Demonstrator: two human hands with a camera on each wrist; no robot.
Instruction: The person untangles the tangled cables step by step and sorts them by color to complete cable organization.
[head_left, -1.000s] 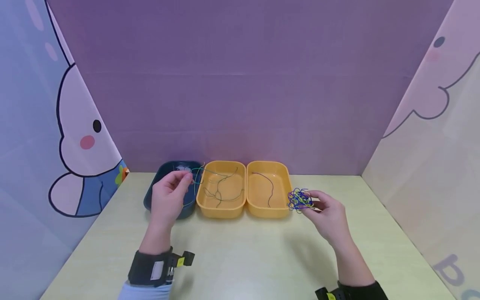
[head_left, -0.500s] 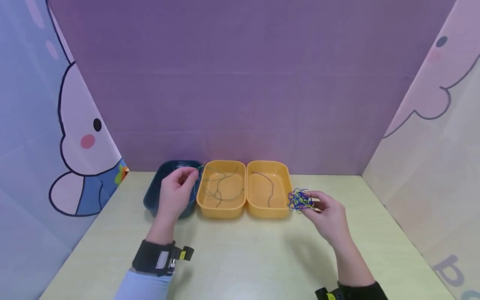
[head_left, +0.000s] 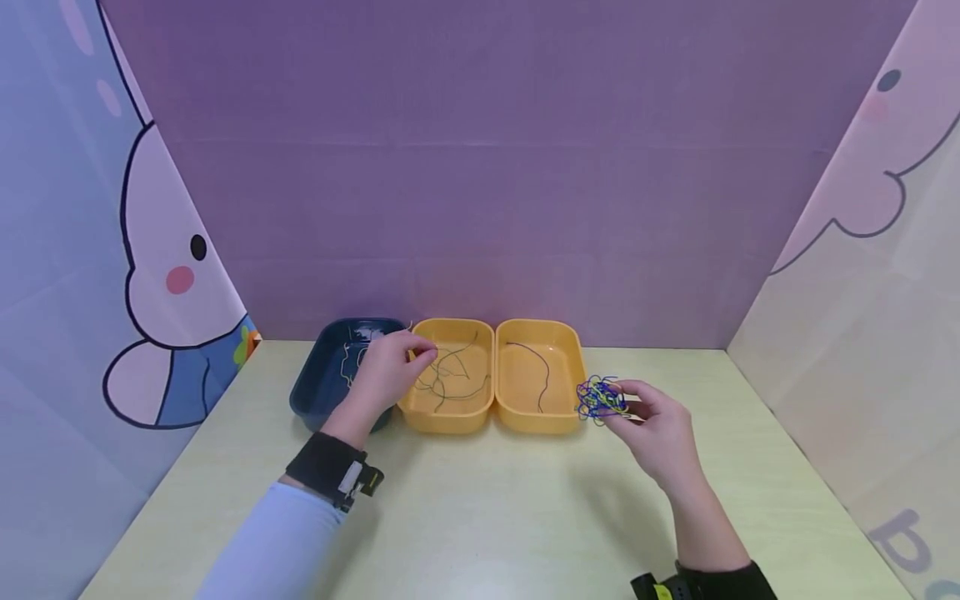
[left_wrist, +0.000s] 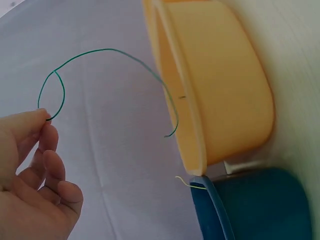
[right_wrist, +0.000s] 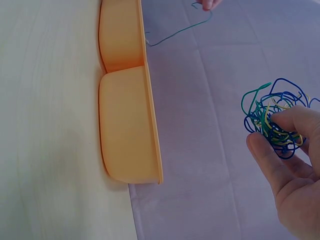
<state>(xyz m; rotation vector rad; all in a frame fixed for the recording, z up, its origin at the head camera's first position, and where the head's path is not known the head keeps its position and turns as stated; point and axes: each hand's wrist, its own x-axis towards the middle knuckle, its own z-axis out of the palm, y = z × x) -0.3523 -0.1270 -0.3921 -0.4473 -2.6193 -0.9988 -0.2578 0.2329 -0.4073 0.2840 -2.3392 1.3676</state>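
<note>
Between thumb and forefinger, my left hand point(head_left: 386, 373) pinches a single green wire point(left_wrist: 111, 49). In the left wrist view the wire loops near the fingertips, and its free end hangs by the rim of the middle yellow bin point(head_left: 447, 423). That bin holds several greenish wires point(head_left: 441, 385). My right hand point(head_left: 660, 433) grips a tangled ball of blue, green and yellow wires point(right_wrist: 274, 122), raised beside the right yellow bin point(head_left: 538, 424). One dark wire point(head_left: 545, 377) lies inside that right bin.
A dark blue bin point(head_left: 313, 393) stands at the left end of the row, partly behind my left hand. It contains light wires point(head_left: 346, 360), and a yellow wire point(left_wrist: 192, 185) pokes over its rim. A purple backdrop point(head_left: 487, 167) rises behind the table point(head_left: 480, 517).
My left hand has moved right, from over the dark blue bin to the middle yellow bin, carrying the green wire. The right hand and its tangle have stayed in place.
</note>
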